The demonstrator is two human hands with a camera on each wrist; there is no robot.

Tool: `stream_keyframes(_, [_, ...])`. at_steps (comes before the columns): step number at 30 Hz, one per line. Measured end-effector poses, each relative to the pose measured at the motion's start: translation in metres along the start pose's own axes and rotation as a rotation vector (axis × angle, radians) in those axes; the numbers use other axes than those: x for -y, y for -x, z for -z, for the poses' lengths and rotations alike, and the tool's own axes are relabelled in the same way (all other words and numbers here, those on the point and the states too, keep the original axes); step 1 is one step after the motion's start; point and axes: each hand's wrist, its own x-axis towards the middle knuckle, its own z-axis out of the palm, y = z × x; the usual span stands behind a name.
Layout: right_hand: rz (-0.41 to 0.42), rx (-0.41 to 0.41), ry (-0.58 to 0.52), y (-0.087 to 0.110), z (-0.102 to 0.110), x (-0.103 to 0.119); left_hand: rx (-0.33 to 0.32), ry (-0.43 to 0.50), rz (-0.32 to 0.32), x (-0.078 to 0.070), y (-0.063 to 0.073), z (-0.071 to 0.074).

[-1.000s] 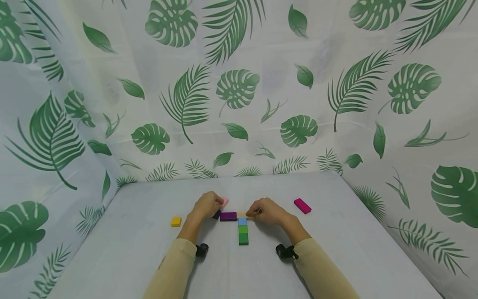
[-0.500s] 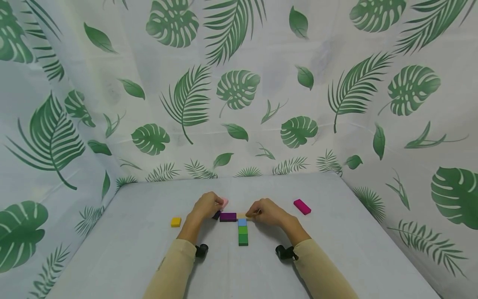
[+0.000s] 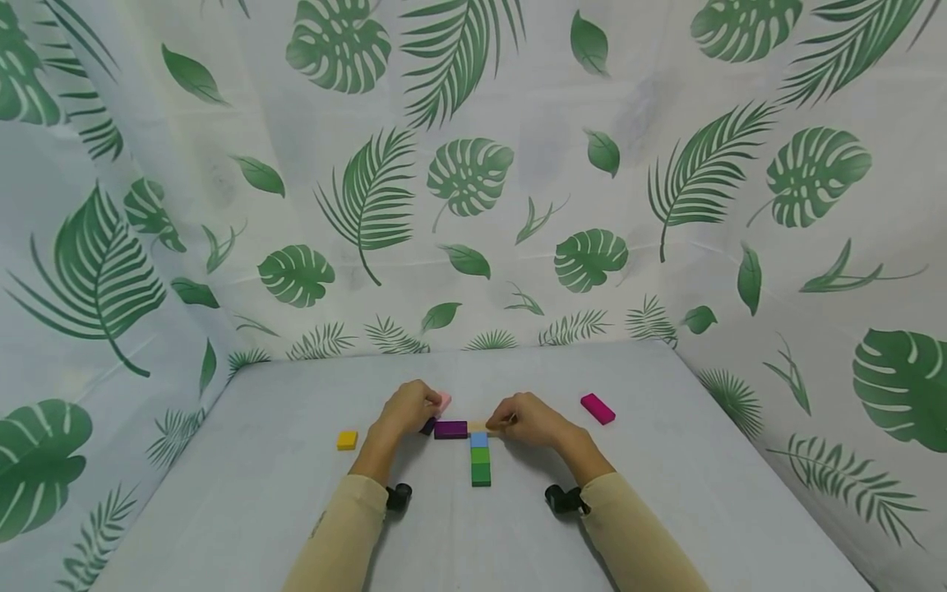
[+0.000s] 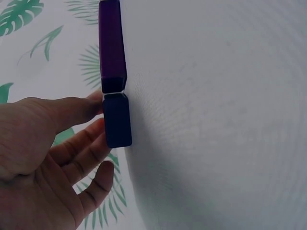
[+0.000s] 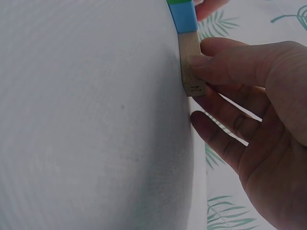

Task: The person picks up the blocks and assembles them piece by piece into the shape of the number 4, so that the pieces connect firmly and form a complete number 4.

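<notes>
My left hand (image 3: 409,406) has thumb and fingertips at a pink block (image 3: 444,401), pinching it and covering part of it. A dark blue block (image 4: 117,120) stands just in front of these fingers, end to end with a purple block (image 3: 450,430). In the left wrist view the pink block is hidden. My right hand (image 3: 528,418) pinches a bare wooden block (image 5: 191,62) between thumb and finger; small dark marks show on its end. The wooden block meets a light blue block (image 3: 479,440). Green blocks (image 3: 481,464) continue that row toward me.
A yellow block (image 3: 347,440) lies to the left of my left forearm. Farther right is a magenta block (image 3: 598,409). The white-covered table (image 3: 222,510) ends at a leaf-patterned curtain (image 3: 518,321) behind and at both sides.
</notes>
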Motion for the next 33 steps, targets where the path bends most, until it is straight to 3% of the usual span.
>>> stream_keyframes(20, [-0.008, 0.007, -0.013, -0.0024, 0.0007, 0.0013, -0.018, 0.014, 0.039, 0.0005, -0.0005, -0.0027])
stream_keyframes(33, [-0.018, 0.015, -0.018, -0.0020, 0.0005, 0.0008, -0.020, 0.002, 0.033, -0.0026, 0.0012, -0.0023])
